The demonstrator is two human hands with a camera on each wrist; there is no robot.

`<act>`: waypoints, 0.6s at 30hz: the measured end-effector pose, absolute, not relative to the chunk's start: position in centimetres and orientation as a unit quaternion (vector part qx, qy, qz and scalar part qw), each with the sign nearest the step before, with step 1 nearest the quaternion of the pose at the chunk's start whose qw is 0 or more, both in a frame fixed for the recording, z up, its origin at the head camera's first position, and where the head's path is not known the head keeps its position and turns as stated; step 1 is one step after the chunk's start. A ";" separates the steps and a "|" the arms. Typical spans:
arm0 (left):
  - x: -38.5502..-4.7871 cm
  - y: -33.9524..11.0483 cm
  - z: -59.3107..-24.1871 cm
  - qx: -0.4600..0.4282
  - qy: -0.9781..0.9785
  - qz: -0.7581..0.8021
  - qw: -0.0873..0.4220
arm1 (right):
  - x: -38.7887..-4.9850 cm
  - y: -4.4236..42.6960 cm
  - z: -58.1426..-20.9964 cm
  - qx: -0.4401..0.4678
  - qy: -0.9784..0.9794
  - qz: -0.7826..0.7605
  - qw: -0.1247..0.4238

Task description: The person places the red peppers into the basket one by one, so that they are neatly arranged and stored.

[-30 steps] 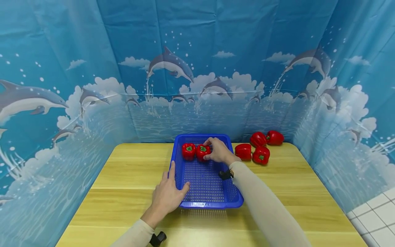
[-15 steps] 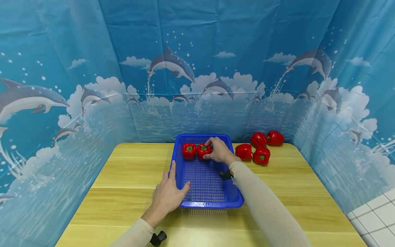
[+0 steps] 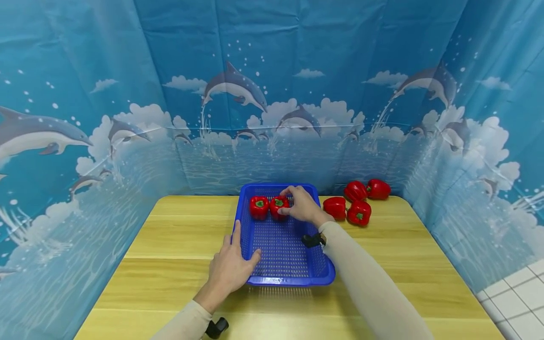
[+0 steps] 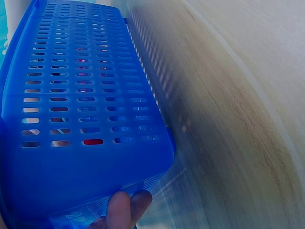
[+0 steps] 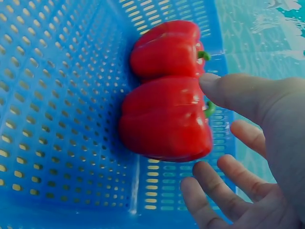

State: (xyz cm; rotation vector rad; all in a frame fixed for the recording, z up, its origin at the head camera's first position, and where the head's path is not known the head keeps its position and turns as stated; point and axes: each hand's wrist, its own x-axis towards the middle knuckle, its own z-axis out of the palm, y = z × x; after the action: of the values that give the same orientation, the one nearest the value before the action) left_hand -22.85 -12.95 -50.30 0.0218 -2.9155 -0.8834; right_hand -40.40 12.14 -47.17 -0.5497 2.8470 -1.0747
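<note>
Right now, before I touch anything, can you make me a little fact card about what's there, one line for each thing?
Container: blue basket with lots of holes
Inside it: left pepper and right pepper, both red with green stems, side by side near the far end
Outside it: four red peppers, right of the basket
Left grip: left hand touching the basket's left side
Right grip: right hand, fingers spread by the right pepper; whether they touch is hard to tell
Surface: yellowish wooden table
Behind: blue dolphin backdrop
</note>
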 end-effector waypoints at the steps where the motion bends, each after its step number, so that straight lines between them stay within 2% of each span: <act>1: -22.8 -13.0 -50.3 0.006 -0.956 -0.289 0.048 | -40.3 12.2 -47.1 -0.179 0.918 -0.352 0.024; 18: -22.8 -13.0 -50.4 0.007 -0.957 -0.285 0.052 | -39.0 14.4 -44.0 -0.205 0.904 -0.374 0.004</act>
State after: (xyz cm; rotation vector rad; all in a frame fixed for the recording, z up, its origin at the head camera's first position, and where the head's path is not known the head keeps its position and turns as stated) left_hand -22.85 -12.99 -50.37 0.0209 -2.9118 -0.8668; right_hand -39.01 14.42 -43.99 -0.6429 2.8349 -1.1724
